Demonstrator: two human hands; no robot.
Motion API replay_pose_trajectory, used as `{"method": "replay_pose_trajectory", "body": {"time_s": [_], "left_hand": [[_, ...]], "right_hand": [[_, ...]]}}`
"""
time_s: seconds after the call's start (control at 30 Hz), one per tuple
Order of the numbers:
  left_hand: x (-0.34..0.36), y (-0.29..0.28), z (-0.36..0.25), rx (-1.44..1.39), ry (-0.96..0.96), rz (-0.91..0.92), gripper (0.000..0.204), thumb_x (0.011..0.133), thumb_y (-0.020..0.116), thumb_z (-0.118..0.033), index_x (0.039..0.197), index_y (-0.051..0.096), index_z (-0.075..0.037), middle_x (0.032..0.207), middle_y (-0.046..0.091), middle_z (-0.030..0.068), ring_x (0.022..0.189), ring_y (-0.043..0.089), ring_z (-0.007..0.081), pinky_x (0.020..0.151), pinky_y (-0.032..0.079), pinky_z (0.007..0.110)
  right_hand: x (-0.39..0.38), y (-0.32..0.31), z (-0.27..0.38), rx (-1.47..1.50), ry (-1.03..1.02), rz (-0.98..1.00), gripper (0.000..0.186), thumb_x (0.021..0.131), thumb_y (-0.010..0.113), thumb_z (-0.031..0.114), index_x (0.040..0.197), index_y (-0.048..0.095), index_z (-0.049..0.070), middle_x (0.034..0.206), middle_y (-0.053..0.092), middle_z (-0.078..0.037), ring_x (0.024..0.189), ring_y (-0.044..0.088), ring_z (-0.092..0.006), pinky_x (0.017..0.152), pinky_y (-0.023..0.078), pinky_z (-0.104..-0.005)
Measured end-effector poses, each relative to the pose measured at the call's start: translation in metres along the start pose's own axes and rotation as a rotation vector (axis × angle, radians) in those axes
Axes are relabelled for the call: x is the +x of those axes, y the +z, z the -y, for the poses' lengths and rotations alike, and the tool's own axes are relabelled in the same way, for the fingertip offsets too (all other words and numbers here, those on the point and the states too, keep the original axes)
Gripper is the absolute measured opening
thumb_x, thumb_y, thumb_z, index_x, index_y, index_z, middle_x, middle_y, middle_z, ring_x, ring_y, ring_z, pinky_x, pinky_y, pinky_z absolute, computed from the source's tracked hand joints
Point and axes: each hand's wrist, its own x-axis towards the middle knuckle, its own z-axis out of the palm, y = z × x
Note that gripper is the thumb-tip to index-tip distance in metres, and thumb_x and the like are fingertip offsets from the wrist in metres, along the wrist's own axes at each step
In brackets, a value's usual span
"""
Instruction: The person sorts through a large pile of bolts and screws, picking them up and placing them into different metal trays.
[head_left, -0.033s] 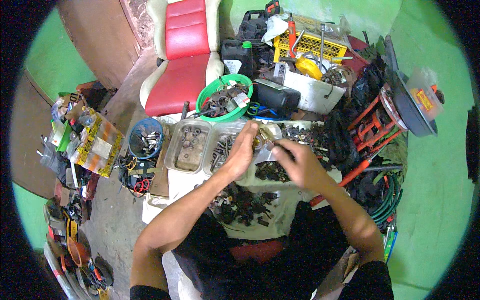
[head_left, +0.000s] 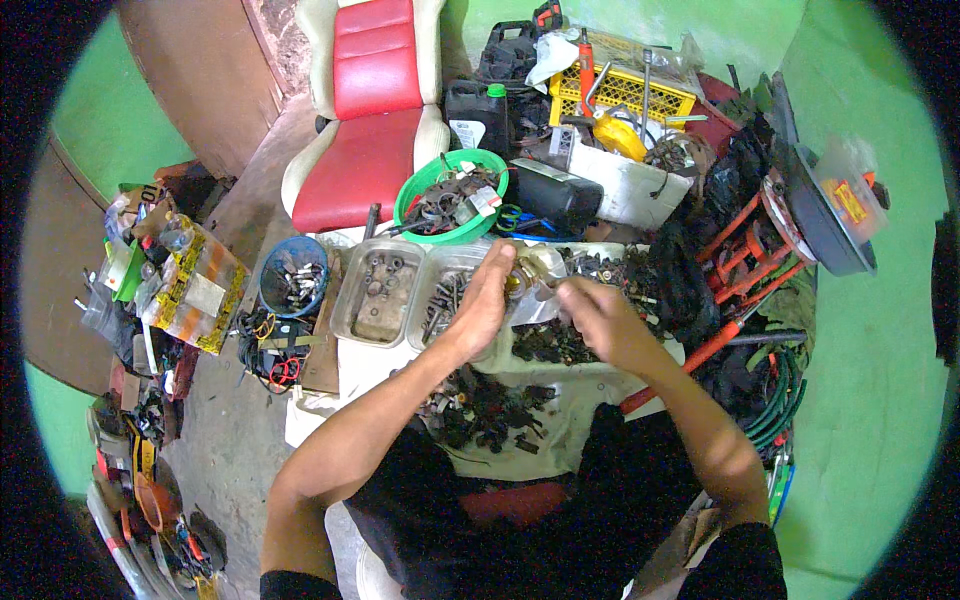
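My left hand [head_left: 484,305] is closed around a clear plastic bag [head_left: 545,265] with something small and brassy showing in it; its fingers are partly hidden behind the bag. My right hand [head_left: 606,318] is at the bag's right side, thumb and fingers curled together in a pinch. What it holds is too small and blurred to name. Below both hands is a clear plastic tub [head_left: 430,330] of bolts and metal pins. A pale tray of small dark parts [head_left: 545,343] lies under my right hand, and a heap of dark metal pieces [head_left: 490,408] sits nearer me.
Left of the tub stand another clear tub [head_left: 378,330] with a few nuts and a blue basket [head_left: 293,308] of small parts. Behind are a green basin [head_left: 495,160], a black jerrycan [head_left: 555,195] and a red-and-white car seat [head_left: 365,160]. An orange metal stand [head_left: 745,250] rises at right.
My right hand has shifted slightly right, away from the bag's middle. My left hand keeps its hold on the bag and has hardly moved.
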Motion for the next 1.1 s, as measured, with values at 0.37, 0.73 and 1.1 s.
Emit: {"method": "replay_pose_trajectory", "body": {"time_s": [0.37, 0.73, 1.1], "left_hand": [[-0.003, 0.006, -0.007, -0.046, -0.083, 0.051, 0.043, 0.097, 0.026, -0.039, 0.11, 0.046, -0.004, 0.107, 0.049, 0.008, 0.098, 0.044, 0.017, 0.092, 0.033, 0.032], [-0.005, -0.008, -0.003, -0.386, -0.134, 0.087, 0.056, 0.095, 0.027, -0.044, 0.132, 0.031, -0.001, 0.128, 0.045, 0.0136, 0.118, 0.044, 0.0222, 0.1, 0.034, 0.037], [-0.012, -0.007, -0.008, -0.171, -0.207, -0.16, 0.034, 0.094, 0.044, -0.029, 0.115, 0.045, -0.002, 0.1, 0.054, 0.0102, 0.088, 0.052, 0.0146, 0.076, 0.043, 0.028]], "right_hand": [[0.006, 0.011, -0.011, -0.189, -0.321, -0.214, 0.013, 0.082, 0.058, 0.015, 0.092, 0.058, 0.006, 0.073, 0.057, -0.005, 0.067, 0.057, -0.0182, 0.059, 0.046, -0.0321], [0.007, 0.013, -0.004, -0.066, -0.285, -0.199, 0.027, 0.086, 0.06, 0.015, 0.108, 0.054, 0.002, 0.098, 0.063, -0.012, 0.085, 0.06, -0.016, 0.075, 0.046, -0.0297], [0.021, 0.022, -0.025, -0.339, -0.212, -0.035, 0.027, 0.085, 0.061, 0.02, 0.1, 0.055, 0.0, 0.096, 0.059, -0.015, 0.083, 0.058, -0.0243, 0.075, 0.046, -0.0339]]}}
